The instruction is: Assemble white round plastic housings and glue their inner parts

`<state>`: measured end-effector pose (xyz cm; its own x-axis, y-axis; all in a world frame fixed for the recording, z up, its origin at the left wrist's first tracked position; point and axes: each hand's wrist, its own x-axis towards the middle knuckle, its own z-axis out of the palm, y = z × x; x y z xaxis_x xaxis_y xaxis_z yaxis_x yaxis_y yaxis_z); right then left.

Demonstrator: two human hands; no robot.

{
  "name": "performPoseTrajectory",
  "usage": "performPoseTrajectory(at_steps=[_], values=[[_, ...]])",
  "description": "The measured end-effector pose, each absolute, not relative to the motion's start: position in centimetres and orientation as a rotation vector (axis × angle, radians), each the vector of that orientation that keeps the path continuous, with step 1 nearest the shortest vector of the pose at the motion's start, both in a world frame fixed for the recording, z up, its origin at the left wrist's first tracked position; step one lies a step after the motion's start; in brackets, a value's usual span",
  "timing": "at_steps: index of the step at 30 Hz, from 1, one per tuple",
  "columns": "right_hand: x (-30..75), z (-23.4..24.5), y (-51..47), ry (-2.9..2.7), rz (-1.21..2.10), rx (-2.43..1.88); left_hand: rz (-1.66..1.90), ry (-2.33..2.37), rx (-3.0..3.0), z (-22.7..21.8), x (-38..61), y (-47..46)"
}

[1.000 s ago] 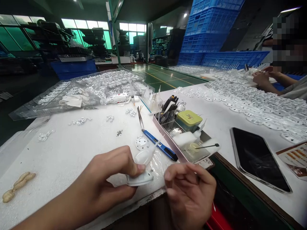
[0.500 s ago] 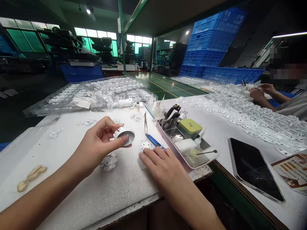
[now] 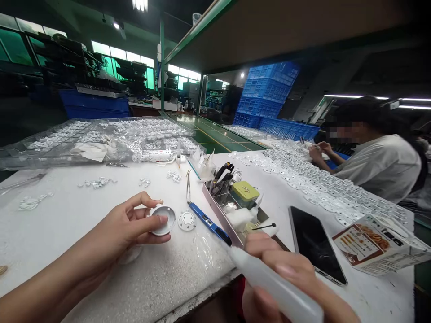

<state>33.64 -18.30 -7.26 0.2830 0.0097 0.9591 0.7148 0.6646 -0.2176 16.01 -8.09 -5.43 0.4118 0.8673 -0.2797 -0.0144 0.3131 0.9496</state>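
My left hand (image 3: 129, 226) pinches a round white plastic disc (image 3: 163, 220) between thumb and fingers, its hollow side turned toward me, just above the white table (image 3: 67, 224). A second round white part (image 3: 186, 221) lies flat on the table right beside it. My right hand (image 3: 289, 278) is closed around a translucent white squeeze bottle (image 3: 269, 282) at the table's near edge, its nozzle pointing left toward the disc. A blue-handled tool (image 3: 208, 222) lies between the parts and a narrow tray (image 3: 232, 206).
The tray holds pliers, a green tin and white pads. A dark phone (image 3: 314, 242) and a printed box (image 3: 373, 242) lie to the right. Clear bags of small white parts (image 3: 101, 139) sit at the back. Another person (image 3: 370, 157) works at the far right among several white discs.
My right hand left the table surface and now grips the squeeze bottle near the front edge. My left hand lowered the disc a little. The view has tilted up and right.
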Motion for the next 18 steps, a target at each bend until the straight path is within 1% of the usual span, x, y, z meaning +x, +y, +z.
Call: performPoseTrajectory(at_steps=[3, 6, 9, 13, 18], values=[[33.1, -7.1, -17.0, -0.997, -0.387, -0.506, 0.659, 0.918, 1.113, -6.0, 16.2, -8.1], [33.6, -7.5, -16.1, -1.057, -0.233, -0.592, 0.624, 0.874, 1.087, -6.4, 16.3, -8.0], [34.0, -8.3, -15.3, -0.953, -0.105, -0.657, 0.615, 0.862, 1.043, -6.4, 16.4, -7.9], [33.3, -9.2, -14.3, -0.817, -0.045, -0.688, 0.607, 0.845, 0.974, -6.0, 16.5, -7.7], [32.3, -9.9, -13.8, -0.891, -0.148, -0.68, 0.619, 0.813, 0.913, -6.0, 16.4, -7.5]])
